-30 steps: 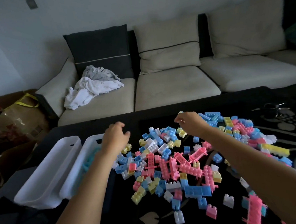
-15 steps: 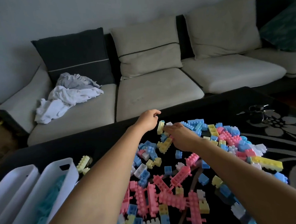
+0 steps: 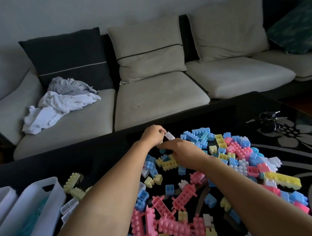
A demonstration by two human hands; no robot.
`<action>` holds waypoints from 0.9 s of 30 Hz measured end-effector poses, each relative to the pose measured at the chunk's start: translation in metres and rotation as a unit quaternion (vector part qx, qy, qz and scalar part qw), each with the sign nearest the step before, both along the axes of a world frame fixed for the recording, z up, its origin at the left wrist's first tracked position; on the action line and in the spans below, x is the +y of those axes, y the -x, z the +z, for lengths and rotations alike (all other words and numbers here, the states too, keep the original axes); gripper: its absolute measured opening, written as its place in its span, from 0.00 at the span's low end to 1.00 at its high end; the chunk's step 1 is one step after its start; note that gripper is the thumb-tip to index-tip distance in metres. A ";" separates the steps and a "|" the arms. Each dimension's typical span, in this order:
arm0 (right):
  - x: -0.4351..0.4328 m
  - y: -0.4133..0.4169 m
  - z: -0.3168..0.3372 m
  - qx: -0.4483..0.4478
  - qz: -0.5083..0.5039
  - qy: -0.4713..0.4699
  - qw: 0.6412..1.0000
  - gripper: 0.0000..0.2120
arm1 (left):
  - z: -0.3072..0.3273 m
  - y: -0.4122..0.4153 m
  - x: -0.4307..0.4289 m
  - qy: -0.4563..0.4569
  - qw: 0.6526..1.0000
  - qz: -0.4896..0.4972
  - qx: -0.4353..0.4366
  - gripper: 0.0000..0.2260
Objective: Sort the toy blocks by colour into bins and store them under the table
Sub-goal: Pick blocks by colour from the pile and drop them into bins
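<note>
Partly, right hand (image 3: 182, 150) covers white block (image 3: 169, 135) in left hand (image 3: 152, 135).

The toy blocks (image 3: 236, 158) lie spread on the counter (image 3: 81, 159), from the middle of the frame to the lower right. At the lower left two bins stand side by side: the outer bin (image 3: 3, 203) at the frame edge, the inner bin (image 3: 43, 206) just beside the blocks. At the far edge of the pile the left hand (image 3: 153, 134) is just behind the right hand (image 3: 182, 149) and pinches a small block (image 3: 169, 135) between them. A bunch of keys (image 3: 268, 120) lies on the counter at the right, apart from the pile. Behind the counter stands a sofa (image 3: 159, 99), with a heap of cloth (image 3: 59, 103) on its left seat and cushions (image 3: 147, 49) against its back
</note>
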State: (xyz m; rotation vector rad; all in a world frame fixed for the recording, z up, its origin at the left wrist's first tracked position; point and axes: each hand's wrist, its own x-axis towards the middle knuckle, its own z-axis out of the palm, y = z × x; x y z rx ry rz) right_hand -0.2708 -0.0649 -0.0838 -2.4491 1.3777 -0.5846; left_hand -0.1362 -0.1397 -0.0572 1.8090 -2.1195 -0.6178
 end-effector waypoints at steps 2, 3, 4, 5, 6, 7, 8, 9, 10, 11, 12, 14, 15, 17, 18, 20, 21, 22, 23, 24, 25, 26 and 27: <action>0.008 -0.006 0.007 0.055 0.038 -0.008 0.998 0.28 | 0.001 -0.007 0.002 0.004 1.000 0.009 0.005 0.11; 0.011 -0.009 0.011 0.093 0.052 -0.010 0.994 0.29 | 0.003 -0.013 0.003 -0.006 1.000 0.012 0.007 0.10; 0.015 -0.013 0.014 0.123 0.059 -0.015 0.991 0.29 | 0.004 -0.019 0.005 -0.021 1.000 0.020 0.009 0.09; 0.017 -0.015 0.016 0.144 0.059 -0.021 0.988 0.29 | 0.006 -0.026 0.006 -0.037 0.999 0.031 0.011 0.09; 0.020 -0.017 0.018 0.157 0.055 -0.025 0.986 0.28 | 0.007 -0.034 0.008 -0.057 0.997 0.044 0.011 0.09; 0.022 -0.019 0.018 0.165 0.050 -0.029 0.985 0.27 | 0.009 -0.042 0.011 -0.081 0.995 0.058 0.011 0.08; 0.023 -0.020 0.018 0.167 0.041 -0.032 0.984 0.25 | 0.011 -0.049 0.014 -0.108 0.991 0.070 0.019 0.08; 0.024 -0.021 0.019 0.157 0.035 -0.036 0.986 0.23 | 0.013 -0.056 0.018 -0.139 0.987 0.076 0.038 0.06; 0.024 -0.020 0.020 0.138 0.034 -0.044 0.989 0.21 | 0.015 -0.063 0.022 -0.170 0.981 0.077 0.061 0.04; 0.024 -0.018 0.021 0.113 0.033 -0.053 0.992 0.19 | 0.018 -0.068 0.026 -0.192 0.976 0.071 0.073 0.02; 0.024 -0.015 0.023 0.088 0.033 -0.068 0.993 0.18 | 0.020 -0.072 0.028 -0.200 0.975 0.062 0.070 0.01; 0.023 -0.008 0.028 0.034 0.028 -0.101 0.994 0.16 | 0.022 -0.079 0.031 -0.171 0.982 0.056 0.053 0.02; 0.021 -0.003 0.030 0.005 0.015 -0.107 0.994 0.15 | 0.022 -0.080 0.032 -0.141 0.987 0.059 0.051 0.02; 0.015 0.008 0.033 -0.059 -0.032 -0.083 0.994 0.13 | 0.022 -0.078 0.033 -0.087 0.993 0.056 0.061 0.03; 0.012 0.014 0.035 -0.081 -0.064 -0.063 0.993 0.13 | 0.022 -0.074 0.034 -0.069 0.994 0.046 0.064 0.03; 0.007 0.025 0.036 -0.068 -0.125 -0.034 0.989 0.14 | 0.023 -0.065 0.034 -0.052 0.996 0.027 0.065 0.06; 0.006 0.030 0.036 -0.041 -0.137 -0.035 0.989 0.15 | 0.023 -0.059 0.035 -0.046 0.996 0.025 0.065 0.07; 0.005 0.034 0.035 -0.009 -0.133 -0.048 0.990 0.15 | 0.024 -0.054 0.035 -0.041 0.997 0.024 0.063 0.09; 0.005 0.036 0.034 0.029 -0.122 -0.061 0.990 0.15 | 0.025 -0.049 0.035 -0.033 0.998 0.019 0.056 0.10; 0.006 0.036 0.032 0.069 -0.112 -0.068 0.989 0.15 | 0.025 -0.044 0.036 -0.027 0.999 0.009 0.041 0.10; 0.007 0.034 0.032 0.103 -0.108 -0.070 0.986 0.16 | 0.024 -0.039 0.036 -0.021 1.000 -0.006 0.019 0.10; 0.008 0.033 0.032 0.127 -0.109 -0.067 0.984 0.16 | 0.023 -0.036 0.037 -0.019 0.999 -0.024 -0.009 0.09; 0.009 0.031 0.033 0.145 -0.114 -0.064 0.981 0.16 | 0.022 -0.033 0.038 -0.025 0.998 -0.042 -0.035 0.08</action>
